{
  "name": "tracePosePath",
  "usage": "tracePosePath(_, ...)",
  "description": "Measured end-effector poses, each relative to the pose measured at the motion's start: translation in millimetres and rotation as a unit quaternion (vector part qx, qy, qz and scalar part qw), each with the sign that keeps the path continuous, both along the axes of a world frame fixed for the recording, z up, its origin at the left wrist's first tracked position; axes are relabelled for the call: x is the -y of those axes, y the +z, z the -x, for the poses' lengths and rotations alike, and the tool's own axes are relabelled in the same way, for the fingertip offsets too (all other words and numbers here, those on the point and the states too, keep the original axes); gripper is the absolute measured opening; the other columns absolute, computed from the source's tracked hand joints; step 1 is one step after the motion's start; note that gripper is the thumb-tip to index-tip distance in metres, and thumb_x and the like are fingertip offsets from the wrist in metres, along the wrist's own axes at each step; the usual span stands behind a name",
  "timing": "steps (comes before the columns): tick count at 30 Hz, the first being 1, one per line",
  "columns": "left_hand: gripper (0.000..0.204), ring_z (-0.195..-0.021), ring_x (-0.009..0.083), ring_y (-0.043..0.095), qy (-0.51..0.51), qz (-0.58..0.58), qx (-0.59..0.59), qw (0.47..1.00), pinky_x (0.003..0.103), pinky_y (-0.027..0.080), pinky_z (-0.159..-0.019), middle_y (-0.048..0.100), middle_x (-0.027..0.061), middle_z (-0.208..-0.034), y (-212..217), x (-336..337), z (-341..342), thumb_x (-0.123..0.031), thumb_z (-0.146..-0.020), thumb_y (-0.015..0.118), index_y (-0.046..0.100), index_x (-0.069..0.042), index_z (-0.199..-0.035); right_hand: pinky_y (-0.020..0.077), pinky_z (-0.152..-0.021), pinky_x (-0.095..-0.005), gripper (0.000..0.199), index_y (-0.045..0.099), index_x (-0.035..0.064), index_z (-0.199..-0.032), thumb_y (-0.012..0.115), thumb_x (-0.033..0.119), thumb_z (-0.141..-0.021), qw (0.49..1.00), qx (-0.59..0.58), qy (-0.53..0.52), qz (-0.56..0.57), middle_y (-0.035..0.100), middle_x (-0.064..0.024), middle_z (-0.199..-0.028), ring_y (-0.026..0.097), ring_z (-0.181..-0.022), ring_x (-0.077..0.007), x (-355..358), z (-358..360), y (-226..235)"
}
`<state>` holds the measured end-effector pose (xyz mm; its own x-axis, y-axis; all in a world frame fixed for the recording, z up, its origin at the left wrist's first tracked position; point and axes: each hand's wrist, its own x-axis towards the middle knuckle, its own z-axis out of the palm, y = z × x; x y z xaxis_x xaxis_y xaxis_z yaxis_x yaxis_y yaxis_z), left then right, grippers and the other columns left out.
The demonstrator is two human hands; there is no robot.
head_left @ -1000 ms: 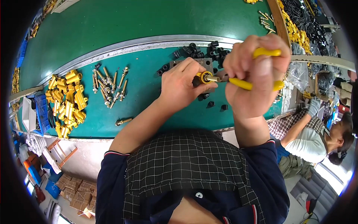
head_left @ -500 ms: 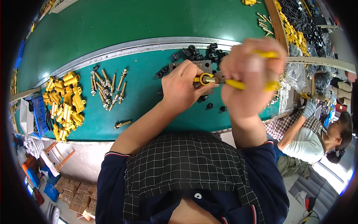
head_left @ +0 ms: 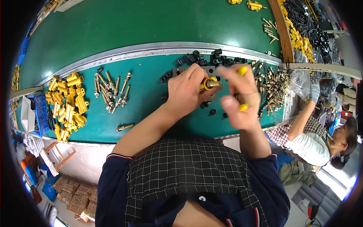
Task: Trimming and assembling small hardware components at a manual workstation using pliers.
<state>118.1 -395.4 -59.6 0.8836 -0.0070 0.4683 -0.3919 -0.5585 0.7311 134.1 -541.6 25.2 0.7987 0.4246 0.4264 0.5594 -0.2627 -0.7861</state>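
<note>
Right of centre in the frame, my left hand (head_left: 188,89) is gripping a yellow housing (head_left: 206,83) with a metal rod (head_left: 214,84) jutting rightward. Just beside, my right hand (head_left: 244,90) is holding yellow-handled pliers (head_left: 243,108), apparently working the rod; that's calling for steady alignment.

- Your left hand (head_left: 185,90) grips a yellow part (head_left: 207,81); a metal pin (head_left: 214,84) stands out of it toward the right.
- Your right hand (head_left: 244,94), a little blurred, holds a yellow-handled tool (head_left: 243,108).
- Beside your left hand is a metal block (head_left: 211,70), with black caps (head_left: 195,57) near its far side.
- On the left of the green table (head_left: 145,72) lie yellow housings (head_left: 70,106) and metal bolts (head_left: 117,82).
- At the right lie small metal parts (head_left: 274,89); farther right is a co-worker (head_left: 312,145).
</note>
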Motion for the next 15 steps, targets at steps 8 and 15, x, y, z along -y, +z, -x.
tracePosePath(8, 0.039, -0.06, 0.0232, 0.059, 0.006, -0.063, -0.031, 0.997, 0.034, 0.045, -0.048, 0.053, 0.0043, -0.073, 1.8, -0.9, 0.9, -0.037, -0.071, 0.076, 0.049, -0.009, -0.076, 0.0427, -0.069, -0.0294, 0.041, 0.063, -0.0001, -0.111, 0.066, 0.014, -0.072, 0.995, 0.052, 0.081, 0.033, 0.055, -0.0099, -0.09, 0.05, -0.077, -0.0192, 1.6, 21.3, -14.2)
tracePosePath(15, 0.032, -0.057, 0.0232, 0.056, -0.023, -0.023, 0.019, 0.999, 0.033, 0.044, -0.047, 0.053, 0.0045, -0.069, 0.5, -5.3, -0.7, -0.025, -0.069, 0.078, 0.051, -0.008, -0.071, 0.0428, -0.069, -0.0305, 0.048, 0.06, -0.0011, -0.117, 0.067, 0.016, -0.072, 0.997, 0.013, 0.065, 0.032, 0.053, -0.0128, -0.095, 0.049, -0.079, -0.0197, 8.0, 22.6, -28.3)
